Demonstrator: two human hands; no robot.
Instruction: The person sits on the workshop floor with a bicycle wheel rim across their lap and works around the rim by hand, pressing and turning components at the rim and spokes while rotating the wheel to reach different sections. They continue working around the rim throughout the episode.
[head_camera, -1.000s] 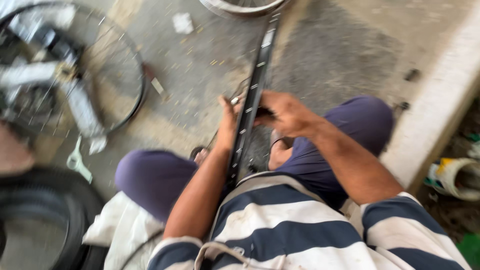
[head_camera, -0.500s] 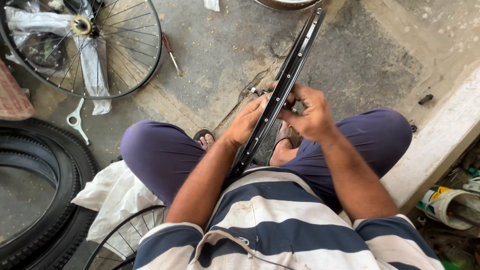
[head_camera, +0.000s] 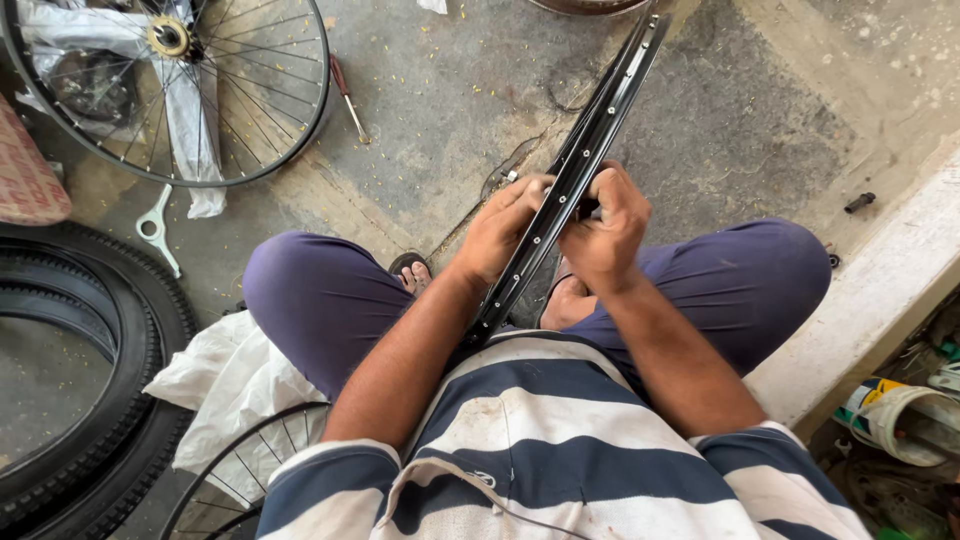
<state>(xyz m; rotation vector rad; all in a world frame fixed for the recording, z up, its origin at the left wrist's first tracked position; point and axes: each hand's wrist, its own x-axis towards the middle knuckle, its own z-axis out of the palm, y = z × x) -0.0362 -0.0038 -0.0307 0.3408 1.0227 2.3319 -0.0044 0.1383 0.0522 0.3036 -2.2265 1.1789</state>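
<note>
Bare concrete floor (head_camera: 450, 110) lies open ahead of the knees, between the spoked wheel (head_camera: 190, 90) on the left and the black rim (head_camera: 590, 160) standing edge-on in the middle. A screwdriver (head_camera: 348, 98) lies in that gap. Stacked tyres (head_camera: 90, 340) and a white rag (head_camera: 235, 385) crowd the left side; a raised kerb (head_camera: 880, 290) closes off the right.

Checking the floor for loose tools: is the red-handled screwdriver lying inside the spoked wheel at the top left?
No, the red-handled screwdriver lies on the concrete floor just outside the rim of the spoked wheel, to its right.
</note>
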